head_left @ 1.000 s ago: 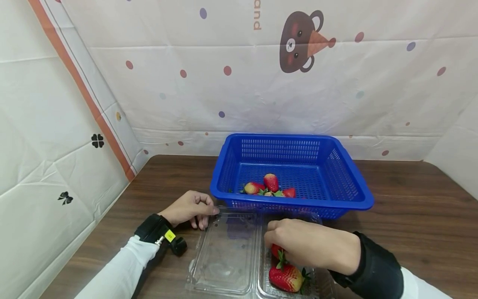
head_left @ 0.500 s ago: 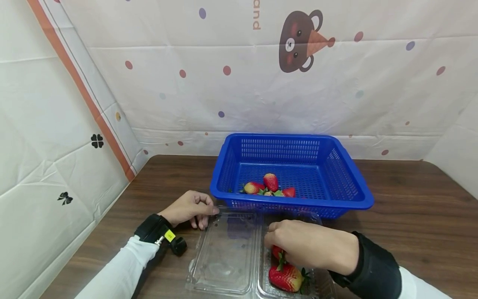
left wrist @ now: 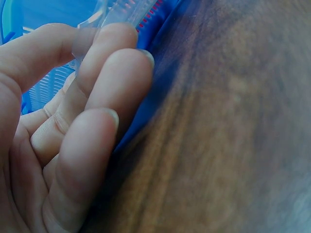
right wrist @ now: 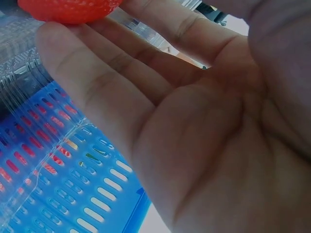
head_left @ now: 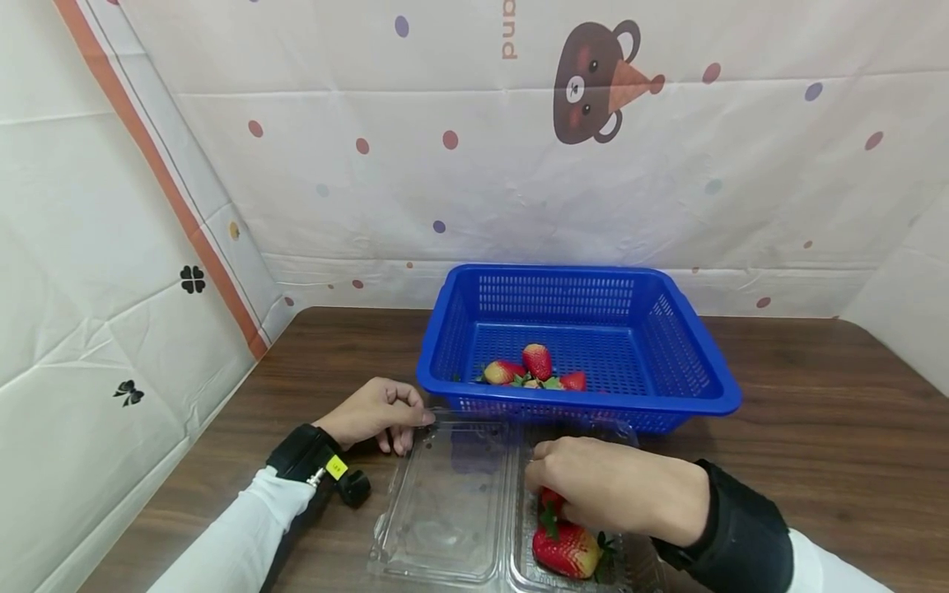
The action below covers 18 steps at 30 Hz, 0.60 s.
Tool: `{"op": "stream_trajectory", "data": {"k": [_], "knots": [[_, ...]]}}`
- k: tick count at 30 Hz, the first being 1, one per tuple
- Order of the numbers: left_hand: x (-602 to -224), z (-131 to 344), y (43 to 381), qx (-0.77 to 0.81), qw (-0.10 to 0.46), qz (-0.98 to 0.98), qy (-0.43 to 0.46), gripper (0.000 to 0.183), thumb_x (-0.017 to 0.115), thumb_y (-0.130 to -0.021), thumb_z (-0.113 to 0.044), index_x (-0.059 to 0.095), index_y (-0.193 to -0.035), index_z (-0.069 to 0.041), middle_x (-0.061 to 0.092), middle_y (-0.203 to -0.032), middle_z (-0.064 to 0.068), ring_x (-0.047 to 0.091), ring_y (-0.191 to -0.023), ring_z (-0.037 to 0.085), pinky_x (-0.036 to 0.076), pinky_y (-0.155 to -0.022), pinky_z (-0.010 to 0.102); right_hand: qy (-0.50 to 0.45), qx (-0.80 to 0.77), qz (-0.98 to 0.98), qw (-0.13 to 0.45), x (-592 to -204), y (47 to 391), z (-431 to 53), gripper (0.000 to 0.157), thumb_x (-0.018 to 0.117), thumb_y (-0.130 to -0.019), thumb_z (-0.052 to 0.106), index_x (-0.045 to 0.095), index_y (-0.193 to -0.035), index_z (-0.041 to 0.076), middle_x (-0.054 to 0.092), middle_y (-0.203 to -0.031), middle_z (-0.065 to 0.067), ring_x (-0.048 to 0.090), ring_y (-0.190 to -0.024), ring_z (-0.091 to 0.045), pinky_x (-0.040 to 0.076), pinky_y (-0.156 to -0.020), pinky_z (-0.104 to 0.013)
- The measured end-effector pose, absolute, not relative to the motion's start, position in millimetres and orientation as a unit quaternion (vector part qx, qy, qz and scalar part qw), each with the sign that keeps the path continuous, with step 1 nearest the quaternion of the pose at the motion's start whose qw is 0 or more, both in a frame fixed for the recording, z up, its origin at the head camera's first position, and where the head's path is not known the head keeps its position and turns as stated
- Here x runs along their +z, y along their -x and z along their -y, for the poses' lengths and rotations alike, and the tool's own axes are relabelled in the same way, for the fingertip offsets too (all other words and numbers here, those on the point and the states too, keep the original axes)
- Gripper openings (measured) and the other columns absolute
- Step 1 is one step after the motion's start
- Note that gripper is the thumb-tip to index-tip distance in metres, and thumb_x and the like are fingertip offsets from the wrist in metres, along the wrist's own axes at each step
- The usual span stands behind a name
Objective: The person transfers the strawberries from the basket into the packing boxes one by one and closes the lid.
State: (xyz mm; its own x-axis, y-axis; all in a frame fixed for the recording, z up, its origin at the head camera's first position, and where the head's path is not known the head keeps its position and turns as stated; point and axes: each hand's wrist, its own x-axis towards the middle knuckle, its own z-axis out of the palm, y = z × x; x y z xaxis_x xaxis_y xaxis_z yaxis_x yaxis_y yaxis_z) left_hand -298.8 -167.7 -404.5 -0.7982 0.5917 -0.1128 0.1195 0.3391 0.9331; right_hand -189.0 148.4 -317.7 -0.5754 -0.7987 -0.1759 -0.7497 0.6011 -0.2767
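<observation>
A clear plastic clamshell box (head_left: 454,502) lies spread open on the table. My left hand (head_left: 385,416) pinches the far left corner of its lid between thumb and forefinger; the lid's edge (left wrist: 87,41) shows there in the left wrist view. Over the right half, my right hand (head_left: 593,482) reaches down and holds a red strawberry (head_left: 550,501), partly hidden under the fingers. That strawberry (right wrist: 68,8) touches the fingertips in the right wrist view. A larger strawberry (head_left: 567,550) with a pale shoulder lies nearer me in the same half.
Right behind the box stands a blue perforated basket (head_left: 667,403), with several strawberries (head_left: 537,360) at its near left. The brown wooden table (head_left: 808,412) extends to both sides. A white printed cloth (head_left: 356,198) hangs behind it.
The strawberry under my right hand has turned a little, its green leaves shifting left. My left hand and the box have stayed put.
</observation>
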Motion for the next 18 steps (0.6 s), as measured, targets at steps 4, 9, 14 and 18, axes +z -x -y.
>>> {"op": "stream_trajectory", "data": {"k": [4,9,14,18], "knots": [[-403.7,167.9,298.2,0.53,0.226,-0.786,-0.225,0.03,0.07,-0.089,-0.031,0.062,-0.087,-0.002,0.065,-0.059,0.008,0.06,-0.049,0.018,0.05,-0.041,0.022,0.435,-0.087,-0.885,0.144,-317.5,188.8,-148.3,0.021,0.077,-0.079,0.007,0.067,-0.092,0.019,0.049,-0.077,0.014,0.046,-0.068,-0.002,0.049,-0.062,-0.019],[-402.7,167.6,297.7,0.53,0.226,-0.786,-0.223,0.029,0.07,-0.089,-0.031,0.062,-0.087,-0.003,0.065,-0.059,0.008,0.061,-0.049,0.018,0.05,-0.041,0.022,0.427,-0.09,-0.888,0.147,-316.3,188.5,-148.5,0.021,0.076,-0.079,0.006,0.067,-0.093,0.018,0.049,-0.076,0.013,0.046,-0.068,-0.003,0.048,-0.062,-0.02],[-402.1,167.2,297.7,0.53,0.225,-0.786,-0.224,0.029,0.069,-0.089,-0.03,0.062,-0.087,-0.002,0.064,-0.059,0.007,0.061,-0.049,0.018,0.05,-0.041,0.022,0.424,-0.09,-0.889,0.147,-316.3,187.9,-148.4,0.019,0.076,-0.08,0.01,0.067,-0.095,0.017,0.051,-0.078,0.013,0.047,-0.069,-0.002,0.05,-0.063,-0.02],[-402.3,167.2,297.4,0.531,0.226,-0.786,-0.222,0.029,0.07,-0.089,-0.031,0.062,-0.087,-0.002,0.064,-0.058,0.007,0.061,-0.049,0.017,0.05,-0.04,0.022,0.421,-0.09,-0.89,0.151,-316.8,187.7,-148.0,0.019,0.076,-0.081,0.013,0.068,-0.098,0.017,0.053,-0.08,0.013,0.048,-0.071,-0.002,0.051,-0.065,-0.021]]}}
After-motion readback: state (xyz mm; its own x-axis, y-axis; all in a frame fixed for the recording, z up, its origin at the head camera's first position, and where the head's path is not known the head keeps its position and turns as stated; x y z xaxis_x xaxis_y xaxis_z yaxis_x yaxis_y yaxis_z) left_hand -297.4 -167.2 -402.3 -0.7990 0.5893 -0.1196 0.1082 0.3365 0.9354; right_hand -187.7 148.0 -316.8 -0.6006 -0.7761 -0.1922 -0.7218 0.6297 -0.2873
